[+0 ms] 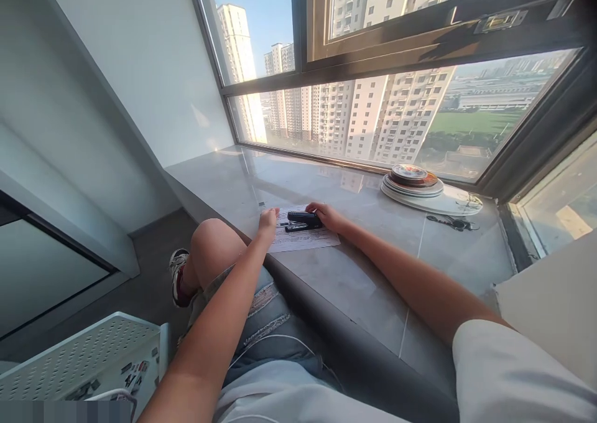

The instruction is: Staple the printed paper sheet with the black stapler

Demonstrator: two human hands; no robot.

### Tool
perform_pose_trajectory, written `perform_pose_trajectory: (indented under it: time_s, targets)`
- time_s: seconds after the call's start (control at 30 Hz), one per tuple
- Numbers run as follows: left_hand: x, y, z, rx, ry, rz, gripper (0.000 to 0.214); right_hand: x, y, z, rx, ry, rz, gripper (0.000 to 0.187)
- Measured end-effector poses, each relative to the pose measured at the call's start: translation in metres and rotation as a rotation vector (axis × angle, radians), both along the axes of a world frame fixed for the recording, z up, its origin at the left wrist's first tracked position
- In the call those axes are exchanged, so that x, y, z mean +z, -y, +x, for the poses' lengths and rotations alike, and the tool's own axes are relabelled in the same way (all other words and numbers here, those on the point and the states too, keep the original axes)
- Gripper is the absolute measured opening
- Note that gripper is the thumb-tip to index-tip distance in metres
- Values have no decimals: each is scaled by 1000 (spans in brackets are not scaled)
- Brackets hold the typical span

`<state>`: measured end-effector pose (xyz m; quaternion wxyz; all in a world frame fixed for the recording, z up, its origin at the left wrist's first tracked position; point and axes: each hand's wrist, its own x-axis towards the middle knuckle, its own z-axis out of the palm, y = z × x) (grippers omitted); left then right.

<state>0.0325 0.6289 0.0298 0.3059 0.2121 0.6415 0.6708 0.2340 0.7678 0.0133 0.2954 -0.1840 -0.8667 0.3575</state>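
On the grey window sill (pixel 373 274), near its front edge, lies a printed sheet of paper (pixel 305 241). A black stapler (pixel 301 219) is over the sheet, its jaws parted and facing left. My right hand (pixel 323 214) is closed around the stapler's rear end. At the paper's left edge my left hand (pixel 268 219) is closed, with its fingers partly turned away from view; it appears to pinch the sheet there.
Stacked plates and round boards (pixel 415 186) stand by the window at the right. Dark keys or a cord (pixel 452 223) lie in front of them. A white perforated basket (pixel 93 361) is at the lower left. The window frame (pixel 373 56) rises behind the sill.
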Motion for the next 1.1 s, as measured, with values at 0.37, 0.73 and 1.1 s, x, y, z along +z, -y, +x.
perform_pose_trajectory:
  time_s: [0.37,0.73,1.1]
  targets:
    - [-4,33,-4,-125,109,276,29,8,26,11,13,33,307,41]
    - [0,31,-13,-238,286,195,22,8,46,9,157,-70,712,42]
    - [0,31,-9,-157,176,287,26,11,51,-4,-347,-103,252,37]
